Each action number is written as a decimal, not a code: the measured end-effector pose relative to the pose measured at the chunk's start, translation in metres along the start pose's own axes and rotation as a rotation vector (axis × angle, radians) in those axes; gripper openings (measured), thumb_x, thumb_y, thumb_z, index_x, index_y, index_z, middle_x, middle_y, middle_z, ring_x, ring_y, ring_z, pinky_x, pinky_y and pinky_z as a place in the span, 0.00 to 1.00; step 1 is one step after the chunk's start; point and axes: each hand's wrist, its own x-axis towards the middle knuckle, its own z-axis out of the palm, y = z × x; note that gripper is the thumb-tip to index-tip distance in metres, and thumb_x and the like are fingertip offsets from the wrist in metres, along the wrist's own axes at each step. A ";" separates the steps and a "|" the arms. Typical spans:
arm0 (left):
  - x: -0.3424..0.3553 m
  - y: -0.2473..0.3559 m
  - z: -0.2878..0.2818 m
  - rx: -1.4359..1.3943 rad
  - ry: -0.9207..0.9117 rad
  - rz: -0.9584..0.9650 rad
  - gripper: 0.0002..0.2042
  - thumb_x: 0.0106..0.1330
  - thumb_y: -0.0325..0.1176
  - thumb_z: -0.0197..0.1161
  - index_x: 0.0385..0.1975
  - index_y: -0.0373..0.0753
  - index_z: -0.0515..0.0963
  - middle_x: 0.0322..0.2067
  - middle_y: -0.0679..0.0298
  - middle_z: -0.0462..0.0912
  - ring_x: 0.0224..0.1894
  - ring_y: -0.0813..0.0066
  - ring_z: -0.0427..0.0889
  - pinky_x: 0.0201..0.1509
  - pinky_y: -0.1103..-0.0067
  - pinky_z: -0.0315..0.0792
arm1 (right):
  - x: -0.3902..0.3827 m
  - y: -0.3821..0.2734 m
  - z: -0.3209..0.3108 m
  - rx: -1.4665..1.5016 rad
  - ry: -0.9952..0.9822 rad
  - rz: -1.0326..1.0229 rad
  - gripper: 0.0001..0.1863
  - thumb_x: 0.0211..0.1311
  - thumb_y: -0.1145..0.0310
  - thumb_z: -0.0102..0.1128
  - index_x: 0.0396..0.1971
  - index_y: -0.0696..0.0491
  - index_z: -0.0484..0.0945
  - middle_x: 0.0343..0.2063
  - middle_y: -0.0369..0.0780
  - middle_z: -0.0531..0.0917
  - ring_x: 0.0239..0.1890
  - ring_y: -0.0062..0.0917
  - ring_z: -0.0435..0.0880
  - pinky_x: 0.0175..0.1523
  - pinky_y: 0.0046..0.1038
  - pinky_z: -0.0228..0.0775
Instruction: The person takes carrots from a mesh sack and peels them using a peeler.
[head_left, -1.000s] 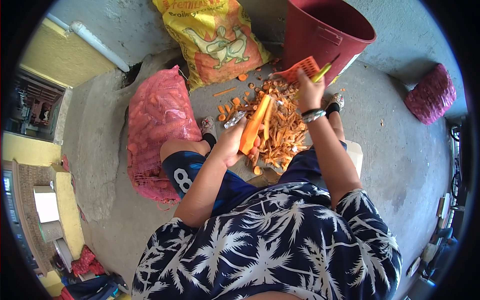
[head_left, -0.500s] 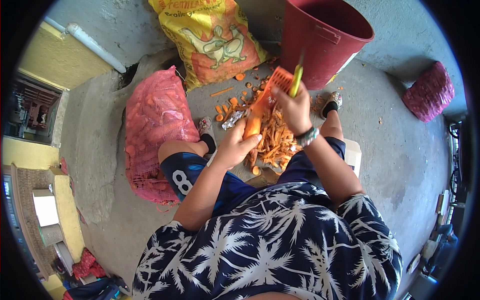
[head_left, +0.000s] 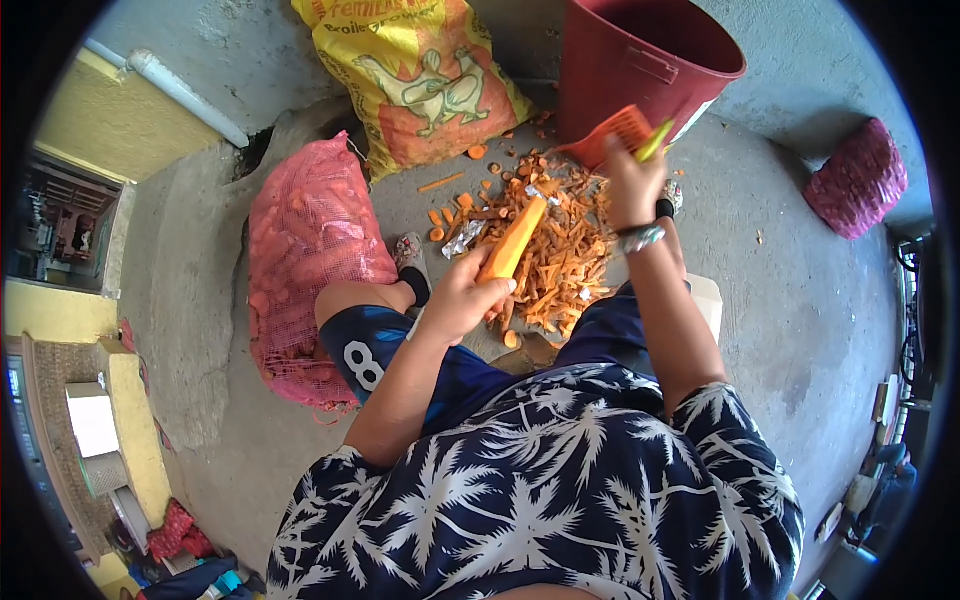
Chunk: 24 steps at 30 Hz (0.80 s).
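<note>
My left hand (head_left: 458, 303) is closed around the thick end of a peeled carrot (head_left: 515, 240), whose narrow end tilts up and away from me. Off to the right, apart from the carrot, my right hand (head_left: 636, 190) grips a flat orange slotted peeler (head_left: 612, 138). A yellow-green handle (head_left: 655, 140), apparently a knife's, sticks out of the same hand. Motion blurs both tools. Below the hands, between my feet, lies a heap of carrot peelings (head_left: 565, 265) with cut carrot ends around it.
A pink mesh sack of carrots (head_left: 315, 235) stands by my left leg. Ahead are a yellow printed sack (head_left: 430, 90) and a tall dark-red bin (head_left: 620, 85). Crumpled foil (head_left: 463, 238) lies left of the peelings. Another mesh sack (head_left: 858, 180) sits against the right wall.
My right hand has swung right, taking the peeler and yellow-green handle off the carrot. The carrot stays in my left hand and now shows its full length.
</note>
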 end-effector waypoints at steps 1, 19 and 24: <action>0.001 -0.001 -0.002 -0.062 -0.039 -0.005 0.17 0.62 0.36 0.53 0.46 0.32 0.64 0.28 0.65 0.69 0.19 0.83 0.66 0.18 0.87 0.61 | 0.017 0.000 -0.009 -0.004 0.112 0.028 0.11 0.50 0.78 0.60 0.34 0.58 0.71 0.27 0.38 0.79 0.24 0.19 0.78 0.27 0.18 0.71; 0.003 -0.008 -0.001 -0.772 -0.211 -0.165 0.25 0.66 0.53 0.40 0.52 0.38 0.63 0.25 0.63 0.71 0.20 0.80 0.69 0.20 0.86 0.63 | -0.006 -0.021 0.000 0.191 -0.014 0.029 0.12 0.52 0.75 0.60 0.36 0.56 0.71 0.25 0.35 0.78 0.20 0.13 0.74 0.24 0.15 0.66; 0.001 -0.008 -0.001 -0.821 -0.174 -0.109 0.24 0.66 0.53 0.41 0.51 0.38 0.64 0.29 0.62 0.70 0.24 0.77 0.70 0.21 0.84 0.65 | -0.007 -0.035 0.003 0.251 0.026 0.053 0.04 0.53 0.74 0.59 0.26 0.55 0.74 0.19 0.33 0.77 0.15 0.13 0.71 0.20 0.13 0.62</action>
